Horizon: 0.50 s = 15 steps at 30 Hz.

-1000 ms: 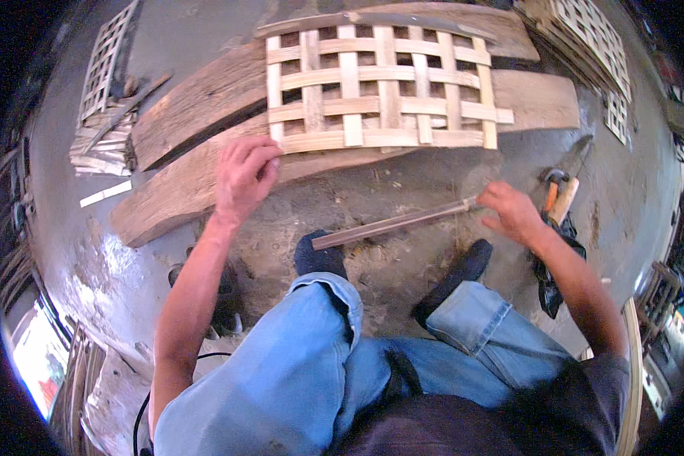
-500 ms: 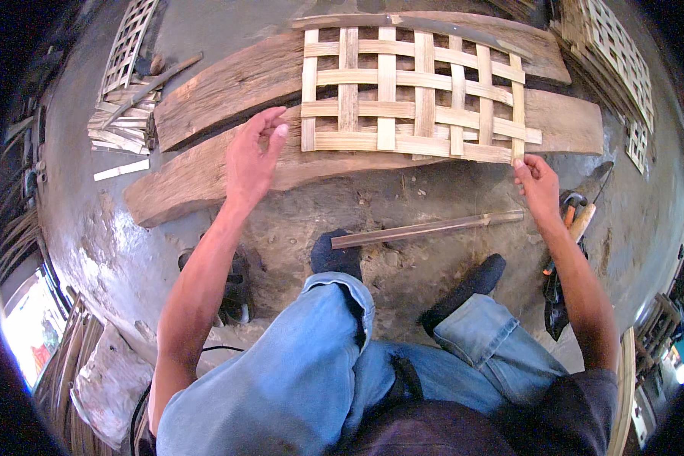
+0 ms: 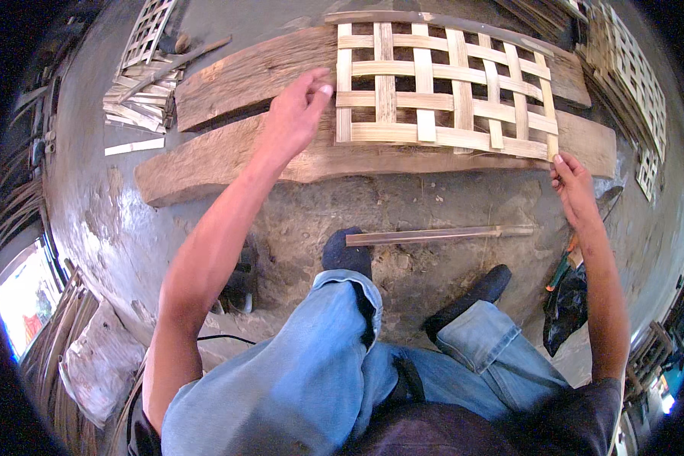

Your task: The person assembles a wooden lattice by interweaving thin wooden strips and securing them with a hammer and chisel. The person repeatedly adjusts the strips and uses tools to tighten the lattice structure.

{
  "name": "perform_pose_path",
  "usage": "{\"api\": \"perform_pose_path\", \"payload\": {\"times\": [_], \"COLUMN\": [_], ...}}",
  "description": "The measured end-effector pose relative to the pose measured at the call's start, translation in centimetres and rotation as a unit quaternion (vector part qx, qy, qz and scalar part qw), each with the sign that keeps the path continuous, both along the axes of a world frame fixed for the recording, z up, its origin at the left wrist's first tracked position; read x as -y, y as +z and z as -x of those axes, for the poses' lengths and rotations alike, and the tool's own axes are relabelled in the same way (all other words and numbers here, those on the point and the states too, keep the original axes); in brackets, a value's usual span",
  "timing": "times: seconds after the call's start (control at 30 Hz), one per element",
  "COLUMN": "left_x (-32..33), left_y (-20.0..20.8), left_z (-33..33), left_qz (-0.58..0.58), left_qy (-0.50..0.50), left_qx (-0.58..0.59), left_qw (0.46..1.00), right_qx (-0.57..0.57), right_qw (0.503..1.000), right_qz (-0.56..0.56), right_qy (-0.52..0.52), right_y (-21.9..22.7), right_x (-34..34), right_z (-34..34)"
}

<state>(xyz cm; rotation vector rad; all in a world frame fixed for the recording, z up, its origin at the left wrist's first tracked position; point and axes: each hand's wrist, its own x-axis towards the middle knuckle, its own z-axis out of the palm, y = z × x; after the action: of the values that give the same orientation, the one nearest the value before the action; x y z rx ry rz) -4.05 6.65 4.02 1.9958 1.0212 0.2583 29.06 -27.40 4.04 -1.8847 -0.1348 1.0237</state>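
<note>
Woven lattice [image 3: 463, 74] lies across two wooden planks [image 3: 220, 156]. Your right hand [image 3: 574, 190] pinches its near right corner; your left hand [image 3: 295, 110], loosely parted, holds nothing, just beside left edge. Likely positioning step; next move seems to call for left grip, keeping weave flat.

Faded light-blue jeans [image 3: 266, 372] cover the legs, paler at the left thigh, with a turned-up left cuff [image 3: 349, 280] and a broad, folded right cuff [image 3: 479, 334] crossed by a darker seam. The shirt [image 3: 448, 429] at the near edge is very dark, its short right sleeve [image 3: 589, 406] leaving the forearm bare, as are both hands [image 3: 572, 186]. Snug, dark, sock-like footwear [image 3: 345, 254] with rounded toes covers the feet.
</note>
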Motion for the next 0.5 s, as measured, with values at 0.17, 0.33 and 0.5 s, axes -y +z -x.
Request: {"api": "perform_pose_path", "payload": {"times": [0.17,0.33,0.5], "left_x": [0.0,0.3,0.5], "left_y": [-0.6,-0.7,-1.3], "left_z": [-1.4,-1.1,-1.2], "left_qz": [0.067,0.001,-0.053], "left_qy": [-0.007,-0.012,-0.015], "left_qx": [-0.005,-0.027,-0.036], "left_qw": [0.998,1.0,0.998], "right_qx": [0.048,0.096,0.179], "right_qw": [0.997,0.986,0.968], "right_qz": [0.027,0.079,0.117], "right_qy": [0.05,0.109,0.132], "right_y": [-0.6,-0.6,-0.2], "right_x": [-0.5,-0.7,-1.0], "right_z": [-1.5,-1.8,-1.3]}}
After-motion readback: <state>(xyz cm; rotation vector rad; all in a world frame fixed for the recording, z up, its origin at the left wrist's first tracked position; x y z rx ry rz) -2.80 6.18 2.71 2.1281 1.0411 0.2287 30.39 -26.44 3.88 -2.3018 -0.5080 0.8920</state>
